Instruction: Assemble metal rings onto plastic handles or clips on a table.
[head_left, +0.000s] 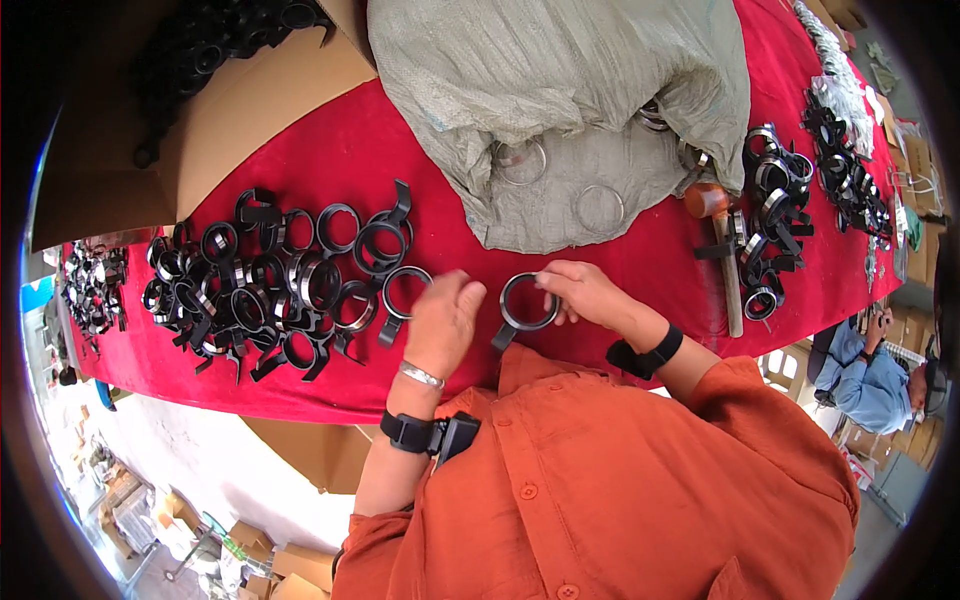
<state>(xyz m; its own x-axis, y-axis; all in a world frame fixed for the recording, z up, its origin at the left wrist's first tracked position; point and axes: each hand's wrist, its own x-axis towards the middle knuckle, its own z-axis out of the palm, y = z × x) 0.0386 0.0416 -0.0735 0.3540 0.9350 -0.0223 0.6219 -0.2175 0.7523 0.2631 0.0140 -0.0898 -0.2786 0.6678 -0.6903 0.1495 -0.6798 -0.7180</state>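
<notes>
Between its thumb and fingers, my right hand (588,292) grips the right rim of a black ring with a short tab handle (505,312). The ring stands over the red cloth close to my shirt, its tab pointing down and left. My left hand (440,318) is to the left of that ring, apart from it, its fingers loosely bent and partly hidden. Just beside the left hand lies another black ring with a tab (389,330), its right edge near the fingers. Farther left is a pile of similar black rings (255,290), several with shiny metal bands.
A grey woven sack (560,70) at the far middle has thin metal rings (600,207) at its mouth. A mallet (728,250) lies right, beside more black rings (775,200). A cardboard box (270,100) stands far left. Another person (865,375) sits at right.
</notes>
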